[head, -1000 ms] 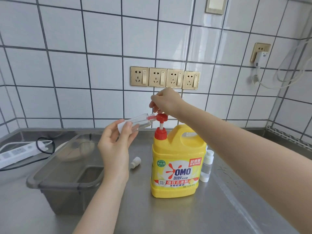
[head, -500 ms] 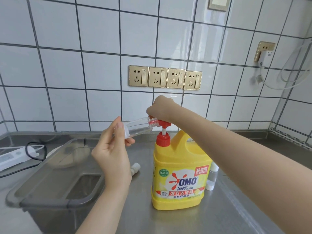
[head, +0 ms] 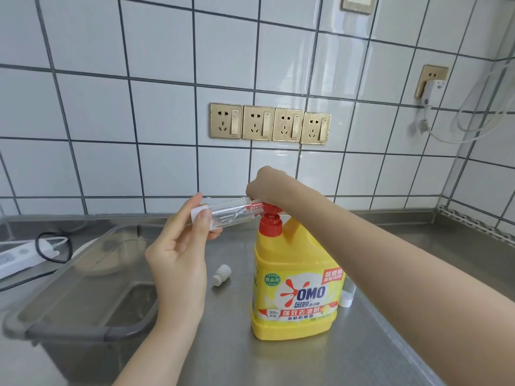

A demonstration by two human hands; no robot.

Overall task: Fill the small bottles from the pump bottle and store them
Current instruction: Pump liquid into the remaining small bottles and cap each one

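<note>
A yellow pump bottle [head: 298, 288] with a red pump head [head: 271, 209] stands on the steel counter. My right hand [head: 267, 188] sits on top of the pump head with its fingers curled over it, and the head is pressed low. My left hand [head: 178, 260] holds a small clear bottle [head: 231, 215] on its side, its mouth set over the pump's nozzle. Streaks of clear liquid show inside it. A loose white cap [head: 222, 274] lies on the counter left of the pump bottle. A second small bottle [head: 347, 295] stands partly hidden behind the pump bottle's right side.
A grey translucent storage bin [head: 83, 332] sits at the front left of the counter [head: 362, 358]. A white power strip [head: 16, 254] with a black cable lies at the far left. Gold wall sockets [head: 270, 123] line the tiled wall, and a plugged charger [head: 433, 87] hangs at the right.
My right hand has pushed the pump head down, so the red stem is shorter. The small bottle stayed at the nozzle and dropped with it. The view moved closer.
</note>
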